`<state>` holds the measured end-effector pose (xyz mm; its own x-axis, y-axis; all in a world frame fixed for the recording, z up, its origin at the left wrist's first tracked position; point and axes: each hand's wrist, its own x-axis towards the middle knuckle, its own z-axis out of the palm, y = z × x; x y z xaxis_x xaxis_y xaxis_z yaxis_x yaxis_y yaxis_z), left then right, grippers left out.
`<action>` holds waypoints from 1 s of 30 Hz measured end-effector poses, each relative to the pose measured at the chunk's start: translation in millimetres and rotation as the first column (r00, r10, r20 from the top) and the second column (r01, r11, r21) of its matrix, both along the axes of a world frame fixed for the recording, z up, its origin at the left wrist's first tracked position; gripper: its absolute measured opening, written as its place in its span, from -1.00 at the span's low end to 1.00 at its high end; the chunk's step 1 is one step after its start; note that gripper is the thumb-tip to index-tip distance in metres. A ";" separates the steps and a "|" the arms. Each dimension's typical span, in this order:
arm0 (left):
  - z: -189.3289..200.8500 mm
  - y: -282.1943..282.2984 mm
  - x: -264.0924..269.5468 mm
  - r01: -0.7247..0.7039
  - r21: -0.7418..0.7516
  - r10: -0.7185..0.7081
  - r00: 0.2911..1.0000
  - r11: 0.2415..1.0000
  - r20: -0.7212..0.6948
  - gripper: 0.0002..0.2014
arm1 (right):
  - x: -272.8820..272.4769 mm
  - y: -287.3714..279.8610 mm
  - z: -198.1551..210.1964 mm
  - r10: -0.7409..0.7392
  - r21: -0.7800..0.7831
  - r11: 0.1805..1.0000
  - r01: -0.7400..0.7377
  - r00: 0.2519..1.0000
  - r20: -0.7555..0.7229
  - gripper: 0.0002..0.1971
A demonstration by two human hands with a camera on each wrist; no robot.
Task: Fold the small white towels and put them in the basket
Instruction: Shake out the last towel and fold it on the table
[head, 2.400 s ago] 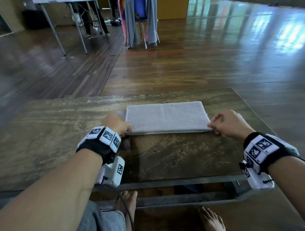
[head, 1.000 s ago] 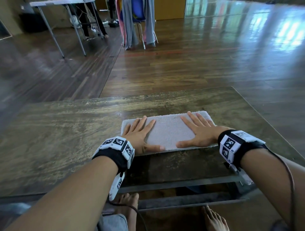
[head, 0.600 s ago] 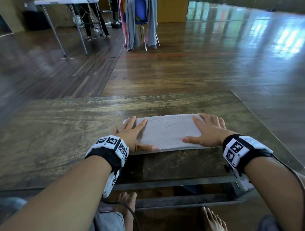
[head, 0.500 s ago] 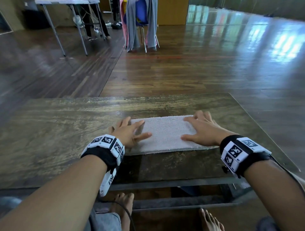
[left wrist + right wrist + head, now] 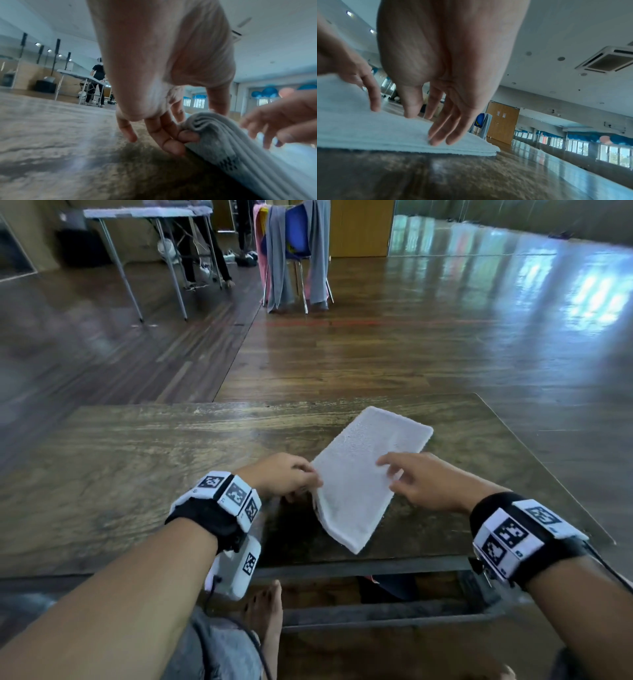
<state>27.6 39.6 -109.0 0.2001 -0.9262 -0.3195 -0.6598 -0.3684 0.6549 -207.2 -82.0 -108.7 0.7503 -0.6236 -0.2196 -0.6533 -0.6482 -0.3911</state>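
We are pinching the near left edge of the folded white towel [image 5: 363,474] with our left hand [image 5: 281,477], thumb on top and fingers curled under the stacked layers, and that edge is lifting off the wooden table [image 5: 137,460]. Our right hand [image 5: 424,481] is lying open, its straight fingers [image 5: 440,135] resting lightly on the towel's upper face near its right edge. The towel is sitting diagonally on the table, its far end flat and its near corner pointing toward us. The basket is not appearing in any view.

We are judging the main risk to be the layers slipping: the left pinch is catching the stack at one edge only, so a lift from there could be letting the lower plies sag open and undoing the fold. With the right fingers only resting, the towel could also be sliding or swinging toward the table's near edge.

Compared with half a second ago, we are no longer pressing both palms flat on a square-lying towel; it is now turning at an angle, and the left hand is gripping rather than smoothing
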 end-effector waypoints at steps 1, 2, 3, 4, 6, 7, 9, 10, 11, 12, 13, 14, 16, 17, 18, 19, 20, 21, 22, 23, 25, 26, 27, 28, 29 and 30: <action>3.5 -1.0 -1.7 -0.028 -0.019 0.026 0.994 0.999 -0.104 -0.73 | -1.5 3.8 -1.1 0.018 0.022 1.000 -0.018 1.000 0.003 -0.52; 6.5 -1.6 -2.2 -0.043 -0.038 0.035 0.979 0.998 -0.202 -0.73 | -3.1 7.4 -3.4 0.040 0.034 0.999 -0.040 0.999 -0.013 -0.50; 8.8 -1.8 -1.6 -0.029 -0.065 0.010 0.964 0.997 -0.266 -0.67 | -5.5 10.0 -6.3 0.065 0.029 0.998 -0.064 0.997 -0.041 -0.47; 11.0 -2.6 -0.1 0.010 -0.099 -0.035 0.965 0.995 -0.261 -0.60 | -8.1 11.4 -9.5 0.091 0.016 0.996 -0.090 0.993 -0.070 -0.44; 12.2 -5.1 0.4 0.115 -0.146 -0.120 0.993 0.983 -0.021 -0.58 | -11.8 12.2 -14.5 0.124 0.009 0.992 -0.123 0.987 -0.101 -0.38; 10.4 -7.0 -1.0 0.144 -0.165 -0.126 0.985 0.976 0.116 -0.63 | -12.6 12.3 -15.9 0.127 0.011 0.992 -0.126 0.987 -0.101 -0.35; 7.0 -10.2 -5.0 0.125 -0.249 -0.066 0.970 0.960 0.233 -0.80 | -11.6 13.9 -17.1 0.120 -0.005 0.993 -0.121 0.988 -0.098 -0.29; 4.9 -12.1 -6.4 0.098 -0.306 -0.023 0.971 0.947 0.238 -0.88 | -10.6 15.2 -18.1 0.124 -0.028 0.991 -0.128 0.987 -0.099 -0.24; 3.9 -13.7 -7.1 0.076 -0.363 0.008 0.974 0.929 0.226 -0.90 | -9.0 17.1 -19.2 0.134 -0.049 0.989 -0.139 0.986 -0.094 -0.15; 3.5 -15.7 -6.9 0.058 -0.417 0.026 0.981 0.907 0.194 -0.91 | -7.4 19.5 -20.9 0.146 -0.051 0.987 -0.151 0.986 -0.086 -0.05; 4.2 -17.0 -6.6 0.033 -0.469 0.038 0.989 0.883 0.142 -0.91 | -5.7 22.3 -22.4 0.160 -0.030 0.986 -0.163 0.985 -0.070 0.05; 5.9 -17.8 -6.5 -0.007 -0.510 0.054 0.995 0.860 0.078 -0.90 | -3.7 25.6 -23.4 0.170 0.010 0.985 -0.170 0.985 -0.039 0.12; 8.7 -18.5 -7.9 -0.090 -0.562 0.101 0.995 0.822 -0.012 -0.88 | -1.0 30.4 -22.2 0.124 0.142 0.980 -0.138 0.987 0.101 0.08; 8.8 -19.2 -8.2 -0.118 -0.581 0.127 0.992 0.805 -0.025 -0.87 | 0.6 31.0 -20.0 0.075 0.206 0.972 -0.115 0.978 0.195 -0.08; 8.4 -19.8 -8.0 -0.135 -0.596 0.151 0.988 0.791 -0.024 -0.86 | 3.0 30.3 -17.6 0.030 0.227 0.969 -0.095 0.961 0.273 -0.28; 7.8 -20.3 -7.6 -0.146 -0.606 0.170 0.985 0.782 -0.018 -0.86 | 5.4 28.3 -14.5 -0.011 0.215 0.975 -0.063 0.945 0.328 -0.48; 7.1 -20.8 -6.5 -0.156 -0.611 0.188 0.982 0.776 -0.012 -0.86 | 7.6 25.5 -11.1 -0.058 0.204 0.979 -0.018 0.930 0.363 -0.66; 6.8 -21.8 -4.6 -0.167 -0.613 0.206 0.979 0.772 -0.007 -0.85 | 9.7 22.2 -7.3 -0.117 0.216 0.976 0.033 0.915 0.387 -0.80; 6.5 -23.1 -2.1 -0.179 -0.611 0.225 0.974 0.771 -0.002 -0.83 | 10.7 18.6 -4.4 -0.185 0.269 0.960 0.075 0.893 0.410 -0.88; 6.5 -25.2 0.9 -0.193 -0.597 0.243 0.970 0.778 0.003 -0.82 | 11.1 15.5 -1.9 -0.263 0.379 0.921 0.093 0.865 0.428 -0.91; 3.9 -30.2 7.7 -0.201 -0.502 0.255 0.966 0.841 0.040 -0.78 | 11.2 11.8 -0.2 -0.449 0.685 0.725 0.075 0.805 0.388 -0.81; 0.7 -32.1 10.7 -0.188 -0.402 0.242 0.966 0.896 0.087 -0.74 | 11.8 11.1 0.2 -0.520 0.783 0.616 0.086 0.791 0.322 -0.78; -4.0 -33.3 12.9 -0.174 -0.279 0.217 0.967 0.945 0.132 -0.71 | 12.5 10.3 0.0 -0.554 0.819 0.560 0.128 0.792 0.255 -0.78; -10.4 -33.8 14.2 -0.167 -0.163 0.193 0.967 0.973 0.163 -0.69 | 14.3 9.4 -2.8 -0.567 0.821 0.541 0.181 0.800 0.197 -0.79; -17.0 -34.0 14.3 -0.165 -0.085 0.179 0.964 0.983 0.199 -0.66 | 17.0 8.6 -6.5 -0.569 0.812 0.538 0.226 0.808 0.153 -0.78; -22.3 -35.1 13.6 -0.165 -0.060 0.175 0.955 0.984 0.241 -0.62 | 20.1 7.3 -10.3 -0.579 0.803 0.535 0.263 0.807 0.122 -0.77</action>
